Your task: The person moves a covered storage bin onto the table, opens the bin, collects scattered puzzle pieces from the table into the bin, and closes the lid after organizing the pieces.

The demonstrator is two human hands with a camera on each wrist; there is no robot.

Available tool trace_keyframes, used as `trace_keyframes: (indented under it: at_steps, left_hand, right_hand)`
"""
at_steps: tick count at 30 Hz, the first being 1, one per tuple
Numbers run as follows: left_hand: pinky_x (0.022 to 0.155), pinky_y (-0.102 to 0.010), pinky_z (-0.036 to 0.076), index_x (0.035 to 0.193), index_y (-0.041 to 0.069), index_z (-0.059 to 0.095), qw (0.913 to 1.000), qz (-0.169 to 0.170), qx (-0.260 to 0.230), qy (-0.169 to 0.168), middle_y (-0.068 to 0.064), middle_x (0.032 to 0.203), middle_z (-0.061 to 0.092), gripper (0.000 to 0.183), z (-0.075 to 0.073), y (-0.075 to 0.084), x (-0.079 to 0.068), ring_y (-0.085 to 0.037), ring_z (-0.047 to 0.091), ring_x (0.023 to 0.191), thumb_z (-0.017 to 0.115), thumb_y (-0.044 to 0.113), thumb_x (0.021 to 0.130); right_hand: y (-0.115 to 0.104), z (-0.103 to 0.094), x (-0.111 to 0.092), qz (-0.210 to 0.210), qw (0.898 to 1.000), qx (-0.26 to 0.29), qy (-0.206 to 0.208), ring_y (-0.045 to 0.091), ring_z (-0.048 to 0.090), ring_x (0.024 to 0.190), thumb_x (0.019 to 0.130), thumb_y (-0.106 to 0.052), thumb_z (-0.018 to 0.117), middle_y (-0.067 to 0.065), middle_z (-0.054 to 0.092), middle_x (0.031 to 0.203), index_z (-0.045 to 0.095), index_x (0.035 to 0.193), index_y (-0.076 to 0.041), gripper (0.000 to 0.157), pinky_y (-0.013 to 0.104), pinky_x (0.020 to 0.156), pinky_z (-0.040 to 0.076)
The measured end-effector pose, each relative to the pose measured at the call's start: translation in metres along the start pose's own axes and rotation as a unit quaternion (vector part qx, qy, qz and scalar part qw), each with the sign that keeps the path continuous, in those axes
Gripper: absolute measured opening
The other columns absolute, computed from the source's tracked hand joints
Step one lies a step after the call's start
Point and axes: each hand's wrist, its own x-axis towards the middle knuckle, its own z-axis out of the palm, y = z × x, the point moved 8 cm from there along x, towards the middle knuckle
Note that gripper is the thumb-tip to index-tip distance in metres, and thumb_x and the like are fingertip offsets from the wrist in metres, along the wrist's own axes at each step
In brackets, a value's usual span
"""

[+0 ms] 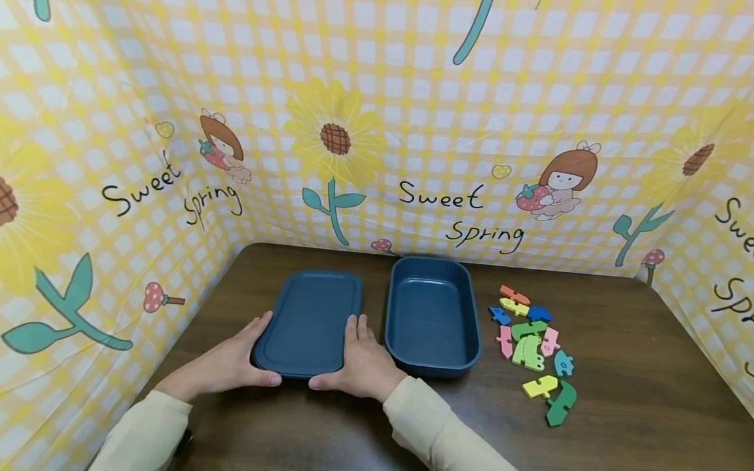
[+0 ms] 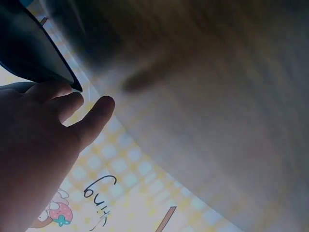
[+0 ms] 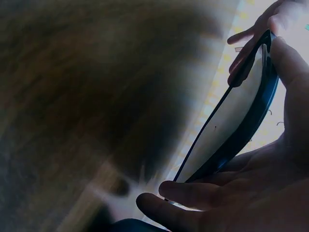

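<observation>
A flat dark blue lid (image 1: 312, 314) with rounded corners lies in front of me in the head view, left of the table's middle. My left hand (image 1: 241, 360) grips its left edge, the thumb at the near corner. From the other side my right hand (image 1: 368, 369) holds the right edge, with its thumb by the near edge. In the right wrist view the lid (image 3: 256, 118) shows edge-on between both hands. The left wrist view catches part of the lid (image 2: 29, 46) beyond the left fingers. Close to my right hand stands a deep dark blue box (image 1: 432, 367), open at the top.
Several colourful puzzle-like pieces (image 1: 530, 330) lie loosely right of the box, a green frog-faced one (image 1: 528, 353) among them. The brown table (image 1: 636, 392) meets a yellow checked cloth (image 1: 412, 131) at the back and sides.
</observation>
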Motion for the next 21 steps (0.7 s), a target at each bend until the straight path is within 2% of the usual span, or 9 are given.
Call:
trace_keyframes:
  at_steps: [4,10,14,21]
  left_hand:
    - [0.106,-0.064,0.031,0.16,-0.004,0.007,0.9999,-0.004,0.007,-0.012,-0.033,0.161,0.012,0.125,0.0,-0.002,0.005,-0.054,0.023,0.143,0.081,0.056,0.08]
    - [0.106,-0.065,0.029,0.16,-0.003,0.007,0.9996,-0.017,0.011,-0.017,-0.035,0.161,0.012,0.126,0.0,-0.008,0.011,-0.055,0.021,0.143,0.081,0.058,0.078]
    - [0.106,-0.066,0.029,0.16,-0.003,0.006,0.9993,-0.024,0.014,-0.023,-0.037,0.16,0.009,0.128,0.001,-0.01,0.015,-0.057,0.02,0.142,0.081,0.059,0.078]
    - [0.103,-0.07,0.028,0.16,-0.004,0.009,0.9979,-0.028,0.054,-0.023,-0.03,0.162,0.014,0.13,0.0,-0.009,0.019,-0.057,0.019,0.142,0.081,0.063,0.075]
  right_hand:
    - [0.001,0.0,0.005,0.005,1.0,0.005,-0.004,0.042,0.018,0.149,0.074,-0.066,0.081,0.027,0.009,0.164,0.013,0.161,0.0,0.128,0.051,0.11,0.036]
    - [0.0,0.001,0.011,0.013,1.0,0.003,-0.012,0.044,0.011,0.15,0.074,-0.063,0.083,0.028,0.007,0.164,0.014,0.164,-0.011,0.124,0.06,0.11,0.031]
    - [0.001,0.003,0.015,0.018,1.0,-0.007,-0.012,0.045,0.011,0.15,0.074,-0.063,0.083,0.029,0.011,0.163,0.016,0.164,-0.016,0.122,0.064,0.11,0.027]
    - [0.001,0.01,0.021,0.024,0.999,-0.032,-0.01,0.045,0.011,0.15,0.074,-0.057,0.086,0.029,0.013,0.163,0.016,0.164,-0.022,0.119,0.065,0.111,0.024]
